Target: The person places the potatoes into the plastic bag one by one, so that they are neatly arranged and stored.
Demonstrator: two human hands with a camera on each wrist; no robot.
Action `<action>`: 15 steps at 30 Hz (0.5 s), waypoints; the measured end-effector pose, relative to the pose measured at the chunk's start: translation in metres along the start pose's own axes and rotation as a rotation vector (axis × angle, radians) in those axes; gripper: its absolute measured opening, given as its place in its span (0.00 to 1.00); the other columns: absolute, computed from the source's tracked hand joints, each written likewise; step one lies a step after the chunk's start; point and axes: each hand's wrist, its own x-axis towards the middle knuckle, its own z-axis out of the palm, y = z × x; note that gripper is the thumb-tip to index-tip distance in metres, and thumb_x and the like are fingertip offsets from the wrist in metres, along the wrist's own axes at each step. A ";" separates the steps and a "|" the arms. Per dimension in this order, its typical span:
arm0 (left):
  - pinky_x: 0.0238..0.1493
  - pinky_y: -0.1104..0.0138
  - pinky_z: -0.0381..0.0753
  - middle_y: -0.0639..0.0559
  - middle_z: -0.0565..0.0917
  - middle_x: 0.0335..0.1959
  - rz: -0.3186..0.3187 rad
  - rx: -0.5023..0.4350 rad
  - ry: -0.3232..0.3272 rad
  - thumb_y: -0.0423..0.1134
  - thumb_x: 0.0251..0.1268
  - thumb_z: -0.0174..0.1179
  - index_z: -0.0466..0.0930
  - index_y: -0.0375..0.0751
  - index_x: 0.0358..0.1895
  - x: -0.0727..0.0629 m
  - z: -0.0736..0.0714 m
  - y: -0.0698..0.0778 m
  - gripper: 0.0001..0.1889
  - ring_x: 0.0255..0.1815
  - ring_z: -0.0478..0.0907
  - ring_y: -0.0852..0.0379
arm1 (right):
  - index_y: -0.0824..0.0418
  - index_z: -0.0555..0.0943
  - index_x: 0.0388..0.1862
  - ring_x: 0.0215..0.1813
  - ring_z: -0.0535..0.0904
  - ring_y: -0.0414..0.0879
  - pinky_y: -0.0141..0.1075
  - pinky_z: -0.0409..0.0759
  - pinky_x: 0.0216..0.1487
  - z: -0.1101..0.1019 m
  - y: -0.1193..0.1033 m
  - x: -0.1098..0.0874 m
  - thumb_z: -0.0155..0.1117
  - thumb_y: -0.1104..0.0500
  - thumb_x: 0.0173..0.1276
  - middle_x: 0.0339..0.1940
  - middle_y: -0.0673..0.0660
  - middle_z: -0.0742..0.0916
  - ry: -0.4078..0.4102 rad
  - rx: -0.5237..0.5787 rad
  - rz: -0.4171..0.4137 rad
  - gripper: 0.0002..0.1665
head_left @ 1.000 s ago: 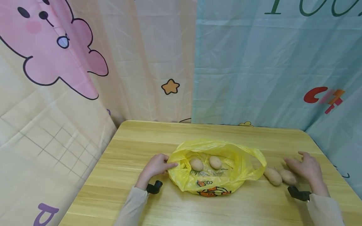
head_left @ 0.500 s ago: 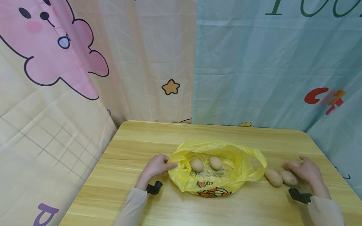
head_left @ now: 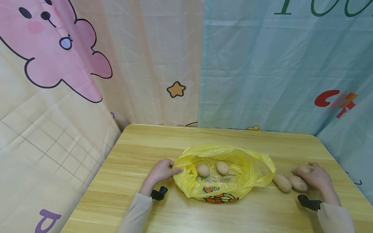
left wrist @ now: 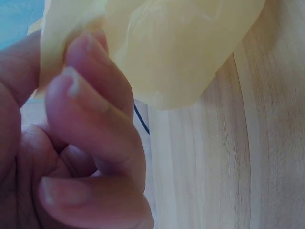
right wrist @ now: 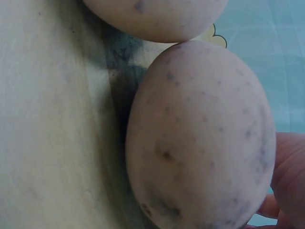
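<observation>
A yellow plastic bag (head_left: 212, 191) lies on the table with its mouth spread, and two potatoes (head_left: 203, 169) show inside. My left hand (head_left: 159, 171) pinches the bag's left rim between thumb and fingers; the left wrist view shows the thin yellow film (left wrist: 167, 52) caught there. To the right of the bag, two potatoes (head_left: 282, 183) lie side by side on the wood. Just behind them my right hand (head_left: 317, 176) grips another potato (head_left: 304, 168), partly covered by thumb and fingers. In the right wrist view a near potato (right wrist: 200, 138) hides most of that hand.
The wooden table (head_left: 151, 139) has curtains (head_left: 247, 74) along its back and sides. A black wrist mount (head_left: 159, 193) sits at the left wrist and another black mount (head_left: 309, 202) at the right. The bag's loose handle (head_left: 266, 165) reaches close to the potatoes on the right.
My right hand has lowered slightly, and its fingers have closed round the rear potato, which now shows beyond the thumb. The left hand and the bag have stayed in place.
</observation>
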 end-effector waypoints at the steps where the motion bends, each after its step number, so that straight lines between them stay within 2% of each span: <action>1: 0.16 0.69 0.63 0.49 0.77 0.14 0.001 0.000 -0.001 0.51 0.60 0.64 0.77 0.44 0.22 0.000 0.000 0.000 0.17 0.13 0.69 0.61 | 0.88 0.50 0.61 0.53 0.58 0.81 0.66 0.60 0.51 0.000 0.000 0.000 0.52 0.37 0.67 0.54 0.90 0.61 0.001 -0.003 0.001 0.55; 15: 0.16 0.69 0.64 0.51 0.77 0.14 0.003 -0.023 -0.007 0.51 0.60 0.64 0.78 0.43 0.22 -0.001 0.000 0.000 0.17 0.13 0.70 0.61 | 0.87 0.54 0.60 0.52 0.60 0.81 0.65 0.62 0.50 0.002 0.001 -0.002 0.52 0.37 0.67 0.54 0.89 0.63 0.020 -0.022 -0.013 0.53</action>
